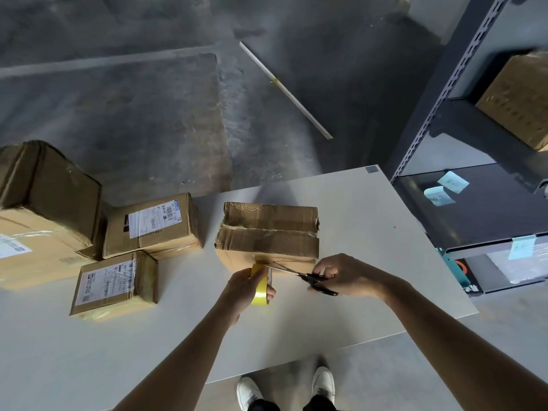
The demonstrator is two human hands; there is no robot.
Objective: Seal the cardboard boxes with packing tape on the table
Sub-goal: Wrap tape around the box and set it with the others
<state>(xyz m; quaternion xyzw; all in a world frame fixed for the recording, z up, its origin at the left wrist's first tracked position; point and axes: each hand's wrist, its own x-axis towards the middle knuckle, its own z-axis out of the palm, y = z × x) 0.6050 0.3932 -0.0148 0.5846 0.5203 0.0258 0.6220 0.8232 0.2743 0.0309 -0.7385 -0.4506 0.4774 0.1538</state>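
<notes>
Open-seamed cardboard box (pixel 268 232) on table (pixel 370 226), long axis 9-to-3, at 12 o'clock just beyond both hands; left hand (pixel 241 289) grips yellow tape roll (pixel 261 289) at its near face; right hand (pixel 338 274) grips scissors (pixel 310 277), blades pointing 10 o'clock at the tape.

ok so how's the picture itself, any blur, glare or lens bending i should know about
Head view: dim, flat light; the wide lens makes the dark metal shelf post lean and bow; the grey concrete floor and the brown cardboard box on the shelf are smeared soft; a mild sheen on the yellow tape roll in the left hand; the black-handled scissors in the right hand read fairly sharp.
</notes>
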